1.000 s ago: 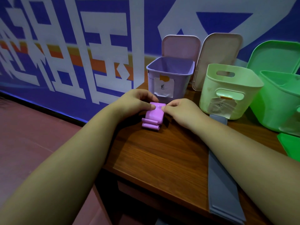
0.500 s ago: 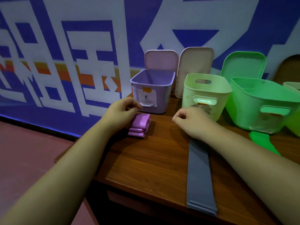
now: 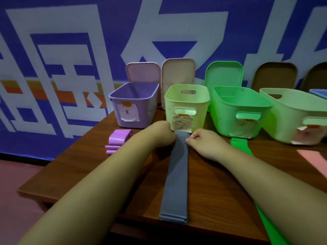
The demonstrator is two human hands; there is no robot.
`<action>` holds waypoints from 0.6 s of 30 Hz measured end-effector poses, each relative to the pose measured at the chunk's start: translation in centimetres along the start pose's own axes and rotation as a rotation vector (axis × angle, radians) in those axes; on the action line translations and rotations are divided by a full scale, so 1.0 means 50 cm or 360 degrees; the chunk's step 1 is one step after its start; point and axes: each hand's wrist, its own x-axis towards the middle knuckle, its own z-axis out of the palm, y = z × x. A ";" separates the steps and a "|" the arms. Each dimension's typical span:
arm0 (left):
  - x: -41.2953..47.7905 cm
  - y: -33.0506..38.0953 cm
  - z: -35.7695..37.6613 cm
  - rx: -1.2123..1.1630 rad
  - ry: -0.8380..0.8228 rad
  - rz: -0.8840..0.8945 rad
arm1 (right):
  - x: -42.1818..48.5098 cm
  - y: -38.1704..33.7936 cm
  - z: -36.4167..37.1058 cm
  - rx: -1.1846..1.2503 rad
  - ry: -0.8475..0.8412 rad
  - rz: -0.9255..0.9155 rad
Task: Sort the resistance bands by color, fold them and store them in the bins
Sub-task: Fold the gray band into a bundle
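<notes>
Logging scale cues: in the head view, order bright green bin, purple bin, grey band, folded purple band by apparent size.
1. bright green bin
2. purple bin and grey band: alike, the band nearer the camera
3. folded purple band

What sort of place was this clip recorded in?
Likely a staged sorting station in a gym or hall: a wooden table against a large blue printed banner, labelled plastic bins in a row, and a grey resistance band laid out.
</notes>
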 end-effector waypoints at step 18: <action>0.018 -0.021 0.064 -0.0856 0.0293 -0.0016 | 0.016 0.011 -0.017 0.0087 -0.0053 0.0041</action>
